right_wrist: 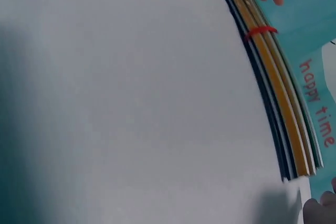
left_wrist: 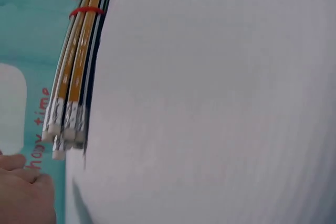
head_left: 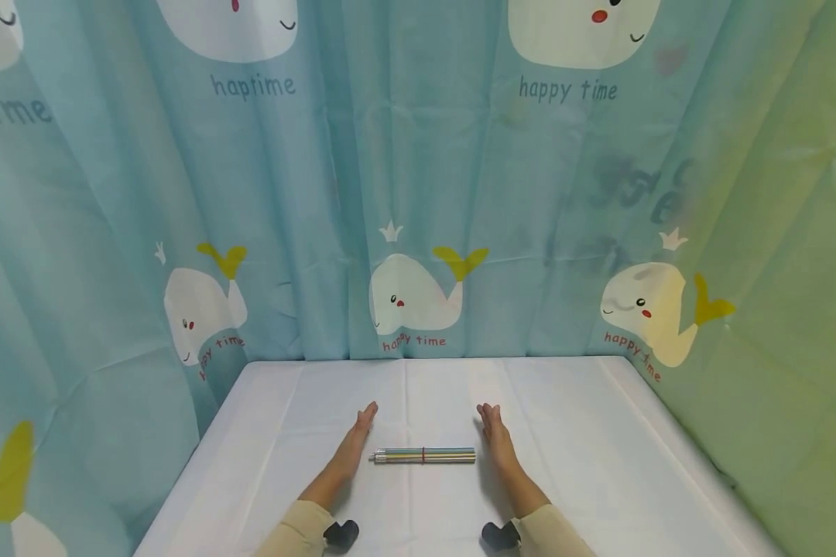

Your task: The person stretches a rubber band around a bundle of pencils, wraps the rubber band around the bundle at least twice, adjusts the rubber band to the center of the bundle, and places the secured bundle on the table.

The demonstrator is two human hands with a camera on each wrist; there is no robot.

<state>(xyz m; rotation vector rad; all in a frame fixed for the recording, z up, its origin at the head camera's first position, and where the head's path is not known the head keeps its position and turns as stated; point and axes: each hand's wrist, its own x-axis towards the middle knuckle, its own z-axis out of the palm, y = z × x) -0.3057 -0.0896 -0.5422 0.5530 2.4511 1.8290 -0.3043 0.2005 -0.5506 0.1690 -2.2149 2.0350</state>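
A bundle of several pencils (head_left: 442, 456) with a red band round its middle lies sideways on the white table. White erasers in silver ferrules mark its left end, plain in the left wrist view on the pencils (left_wrist: 76, 77); yellow, dark and pale barrels show in the right wrist view on the pencils (right_wrist: 278, 93). My left hand (head_left: 352, 447) stands on edge just beyond the eraser end, fingers straight and pointing forward. Beyond the other end, my right hand (head_left: 498, 442) is held likewise, its fingers extended. Neither hand holds anything, and a gap shows between each and the bundle.
The white-covered table (head_left: 564, 410) reaches back to a blue-green curtain (head_left: 529, 193) printed with whales and lettering. More curtain (head_left: 794, 348) hangs along the right side. Dark wrist-worn pieces (head_left: 341, 535) show below the sleeves.
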